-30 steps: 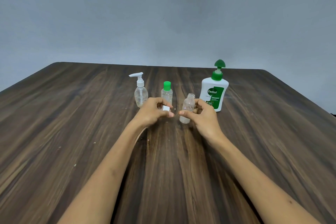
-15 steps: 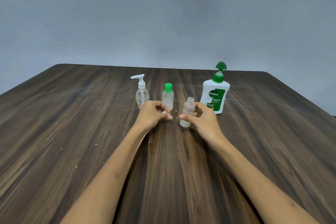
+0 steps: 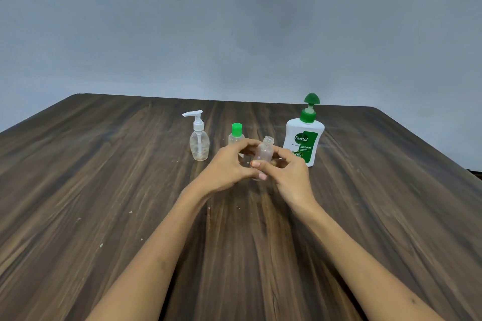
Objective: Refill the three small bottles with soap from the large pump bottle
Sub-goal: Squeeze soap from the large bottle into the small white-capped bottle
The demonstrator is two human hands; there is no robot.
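While both hands, left hand point(image 3: 229, 164) and right hand point(image 3: 287, 172), gripped the uncapped bottle point(image 3: 264, 152), it needed steadying upright beside the pump bottle point(image 3: 303, 138).

On the dark wood-grain table point(image 3: 104, 190), the small clear open-necked plastic bottle point(image 3: 264, 151) stands at centre. The green-capped clear bottle point(image 3: 236, 135) sits at its ten o'clock, the white-pump clear bottle point(image 3: 199, 144) at nine, the large white green-pump soap bottle point(image 3: 303, 138) at two.
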